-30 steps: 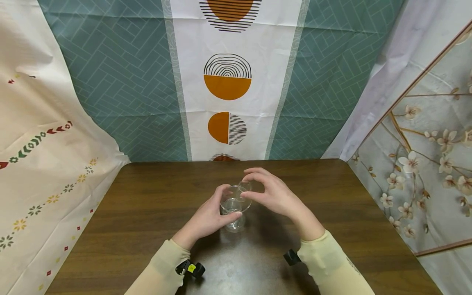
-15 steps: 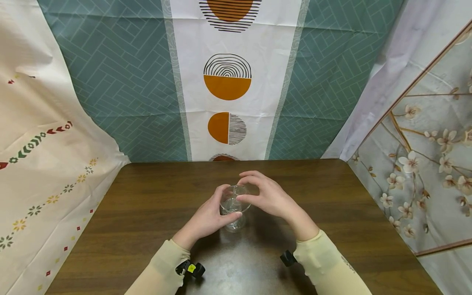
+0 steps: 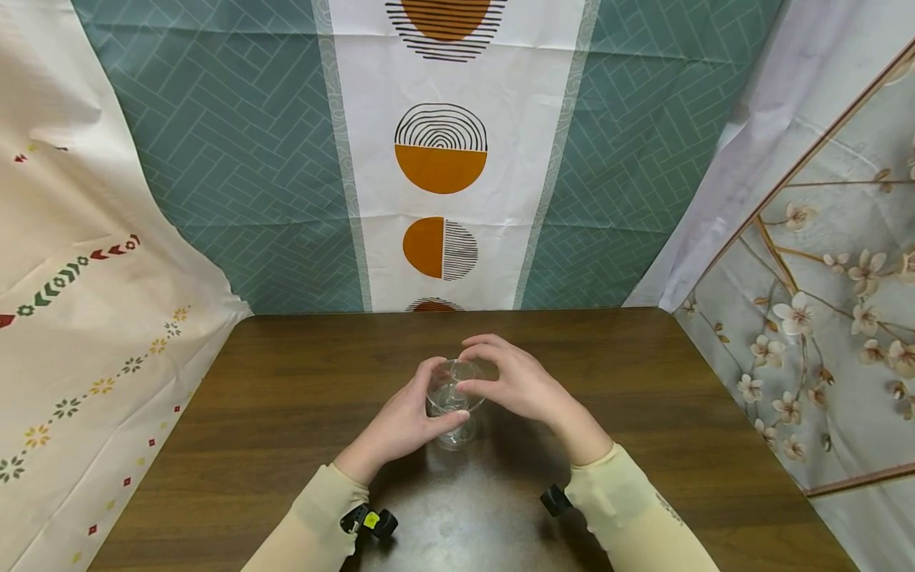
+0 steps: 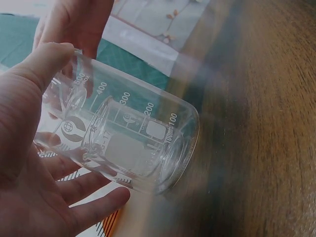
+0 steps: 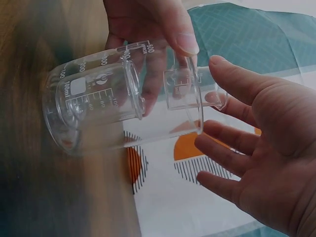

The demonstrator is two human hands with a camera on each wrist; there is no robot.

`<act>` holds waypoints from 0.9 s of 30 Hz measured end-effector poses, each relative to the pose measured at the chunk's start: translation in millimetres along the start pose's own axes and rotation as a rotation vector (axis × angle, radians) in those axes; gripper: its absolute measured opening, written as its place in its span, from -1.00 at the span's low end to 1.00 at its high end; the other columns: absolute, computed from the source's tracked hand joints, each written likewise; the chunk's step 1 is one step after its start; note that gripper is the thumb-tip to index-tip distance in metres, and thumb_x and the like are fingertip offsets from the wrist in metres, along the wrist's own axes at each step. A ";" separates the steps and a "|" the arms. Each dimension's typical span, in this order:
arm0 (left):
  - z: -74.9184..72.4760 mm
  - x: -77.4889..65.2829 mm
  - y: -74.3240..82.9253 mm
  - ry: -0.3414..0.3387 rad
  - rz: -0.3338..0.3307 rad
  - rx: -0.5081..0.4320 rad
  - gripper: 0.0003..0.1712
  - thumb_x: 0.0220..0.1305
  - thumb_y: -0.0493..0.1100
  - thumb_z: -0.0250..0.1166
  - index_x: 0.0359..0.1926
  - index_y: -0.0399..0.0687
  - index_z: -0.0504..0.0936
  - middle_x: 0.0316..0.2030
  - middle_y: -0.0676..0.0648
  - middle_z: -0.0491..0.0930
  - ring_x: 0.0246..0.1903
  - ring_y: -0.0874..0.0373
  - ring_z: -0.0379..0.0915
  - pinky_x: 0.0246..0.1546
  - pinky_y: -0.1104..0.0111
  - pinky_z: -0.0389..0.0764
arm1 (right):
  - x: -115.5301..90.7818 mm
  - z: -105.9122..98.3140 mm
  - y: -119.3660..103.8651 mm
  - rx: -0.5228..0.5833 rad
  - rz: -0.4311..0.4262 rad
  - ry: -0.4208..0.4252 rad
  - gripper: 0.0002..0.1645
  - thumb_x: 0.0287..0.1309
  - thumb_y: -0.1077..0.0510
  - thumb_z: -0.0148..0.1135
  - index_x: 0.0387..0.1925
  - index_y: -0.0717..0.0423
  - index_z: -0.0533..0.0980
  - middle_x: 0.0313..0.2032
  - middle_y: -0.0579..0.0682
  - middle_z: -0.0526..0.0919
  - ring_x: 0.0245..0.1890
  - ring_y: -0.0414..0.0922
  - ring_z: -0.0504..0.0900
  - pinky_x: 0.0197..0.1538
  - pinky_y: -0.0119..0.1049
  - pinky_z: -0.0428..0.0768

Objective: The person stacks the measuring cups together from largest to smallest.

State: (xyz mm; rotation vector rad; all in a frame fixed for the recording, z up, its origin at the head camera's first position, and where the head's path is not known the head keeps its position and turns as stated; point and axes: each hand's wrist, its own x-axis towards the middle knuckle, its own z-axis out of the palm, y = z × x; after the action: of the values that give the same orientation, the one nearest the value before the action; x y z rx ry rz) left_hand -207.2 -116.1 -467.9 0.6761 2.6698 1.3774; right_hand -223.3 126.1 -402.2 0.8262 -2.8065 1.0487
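Observation:
A large clear glass beaker [image 3: 456, 435] with white markings stands upright on the table. My left hand [image 3: 407, 417] grips it near the rim, thumb on the near side and fingers round the far side. Inside, at the bottom, sits a medium beaker [image 5: 94, 96] marked 100 ml. Over the large beaker's mouth, my right hand [image 3: 522, 385] pinches a small beaker [image 5: 180, 89] between thumb and forefinger. The small beaker's lower part is inside the large one, above the medium beaker; its top end sticks out past the rim. The other right fingers are spread.
The brown wooden table [image 3: 300, 381] lies under both hands. A patterned green and white cloth [image 3: 286, 159] hangs behind its far edge. Cream cloth [image 3: 107, 334] hangs on the left, flowered cloth [image 3: 822, 357] on the right. Each wrist wears a small black camera [image 3: 386, 523].
My right hand has moved left and slightly down, bringing the small beaker from the large beaker's right rim into its mouth. The left hand and the large beaker have stayed put.

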 end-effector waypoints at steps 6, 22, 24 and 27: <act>-0.4 -0.2 0.1 0.002 -0.001 0.005 0.07 0.34 0.29 0.58 0.62 0.12 0.20 0.41 -0.08 0.54 0.33 -0.07 0.56 0.30 -0.12 0.59 | 1.8 3.6 1.2 -0.006 0.008 -0.014 -0.52 0.33 -0.17 0.60 0.18 -0.14 0.73 0.44 -0.16 0.57 0.42 -0.04 0.58 0.39 0.09 0.57; -0.7 -1.5 1.0 -0.005 -0.022 0.000 0.09 0.34 0.33 0.55 0.65 0.16 0.17 0.44 -0.07 0.48 0.35 -0.07 0.52 0.30 -0.17 0.58 | 5.3 13.3 2.5 -0.007 0.018 -0.068 -0.50 0.36 -0.14 0.58 0.22 -0.08 0.72 0.45 -0.09 0.57 0.43 0.00 0.56 0.38 0.12 0.56; -0.7 -1.5 1.0 -0.004 -0.019 0.001 0.08 0.35 0.33 0.55 0.65 0.16 0.17 0.44 -0.06 0.49 0.34 -0.05 0.53 0.28 -0.15 0.59 | 5.7 14.1 2.4 -0.009 0.022 -0.076 -0.50 0.37 -0.14 0.58 0.23 -0.08 0.72 0.45 -0.08 0.56 0.44 0.01 0.55 0.39 0.14 0.55; -0.8 -1.5 1.0 -0.002 -0.012 0.002 0.07 0.35 0.32 0.55 0.64 0.17 0.18 0.41 -0.04 0.51 0.31 -0.01 0.54 0.22 -0.11 0.62 | 5.9 14.8 2.2 -0.013 0.033 -0.089 -0.51 0.37 -0.15 0.57 0.23 -0.10 0.72 0.46 -0.07 0.56 0.46 0.02 0.54 0.40 0.16 0.54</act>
State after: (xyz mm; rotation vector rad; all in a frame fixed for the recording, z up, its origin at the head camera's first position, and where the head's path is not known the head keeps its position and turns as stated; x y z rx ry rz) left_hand -205.7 -116.9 -466.8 0.6603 2.6693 1.3704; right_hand -227.2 115.6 -413.7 0.8485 -2.9066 1.0213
